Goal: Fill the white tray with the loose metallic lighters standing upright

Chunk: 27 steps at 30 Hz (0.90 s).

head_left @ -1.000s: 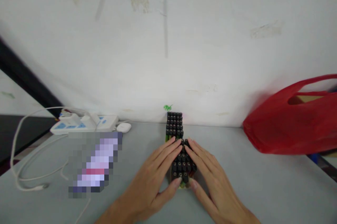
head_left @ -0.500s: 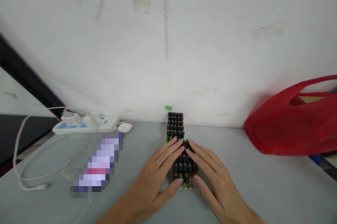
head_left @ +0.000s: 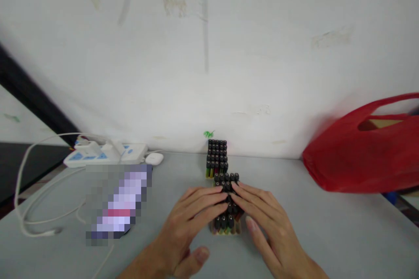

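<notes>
Several black-capped markers [head_left: 224, 222] stand upright in rows in a pale holder [head_left: 238, 229] in front of me. My left hand [head_left: 188, 222] lies over their left side, fingers stretched and fingertips on the caps, its thumb away from them. From the right, my right hand [head_left: 273, 222] reaches over the same markers with straight fingers; its thumb is close to the holder's right side. Neither hand is wrapped round a marker. Just behind, a second block of black-capped markers [head_left: 217, 156] stands near the wall, its lower barrels green, yellow and pinkish.
A white power strip [head_left: 131, 154] with plugs and cables lies back left, beside a small white case [head_left: 154, 158]. A phone-like, pixelated thing [head_left: 122, 200] is left of my hands. A red bag [head_left: 353, 161] stands at right against the white wall [head_left: 255, 74].
My left hand has slid down and nearer me, its thumb swinging away from the holder. The right hand's fingers have lowered slightly. More of both marker blocks now shows.
</notes>
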{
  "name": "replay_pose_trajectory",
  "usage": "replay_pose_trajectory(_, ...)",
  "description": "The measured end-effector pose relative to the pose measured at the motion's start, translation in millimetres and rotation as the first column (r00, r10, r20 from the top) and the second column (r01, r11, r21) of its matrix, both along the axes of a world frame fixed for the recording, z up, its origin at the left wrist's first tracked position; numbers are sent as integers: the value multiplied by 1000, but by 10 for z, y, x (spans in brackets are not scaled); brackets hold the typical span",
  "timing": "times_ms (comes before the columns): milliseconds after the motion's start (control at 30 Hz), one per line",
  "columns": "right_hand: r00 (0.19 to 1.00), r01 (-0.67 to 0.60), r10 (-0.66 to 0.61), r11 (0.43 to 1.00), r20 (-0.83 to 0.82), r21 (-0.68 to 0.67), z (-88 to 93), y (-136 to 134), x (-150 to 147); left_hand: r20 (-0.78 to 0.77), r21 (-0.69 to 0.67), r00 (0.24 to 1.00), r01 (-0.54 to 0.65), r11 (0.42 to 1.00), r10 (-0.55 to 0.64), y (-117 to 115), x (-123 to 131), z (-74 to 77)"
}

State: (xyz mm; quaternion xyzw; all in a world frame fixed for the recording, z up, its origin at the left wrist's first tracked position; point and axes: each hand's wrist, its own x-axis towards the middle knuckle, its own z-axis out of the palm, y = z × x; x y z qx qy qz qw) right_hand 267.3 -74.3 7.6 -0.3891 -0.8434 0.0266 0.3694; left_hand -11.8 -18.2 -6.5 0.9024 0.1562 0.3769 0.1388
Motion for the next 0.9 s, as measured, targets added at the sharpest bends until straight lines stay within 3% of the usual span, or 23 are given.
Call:
replay_pose_trajectory(533,998,-7,17,985,-57,170,112,-58,18,58,38,997,-53,998,51,-61,-21,-44)
replay_pose_trajectory(667,999,-18,25,990,-49,139,112,-48,19,61,74,996,-65,995,61,-32,-1,-62)
replay_pose_trajectory(800,999,-32,32,998,-10,46,74,-43,-16,14,-2,989,-149,989,149,-27,37,-2)
replay_pose_trajectory(900,999,-8,9,1000,34,-26,46,-31,-18,-54,-24,993,-106,994,105,-11,53,43)
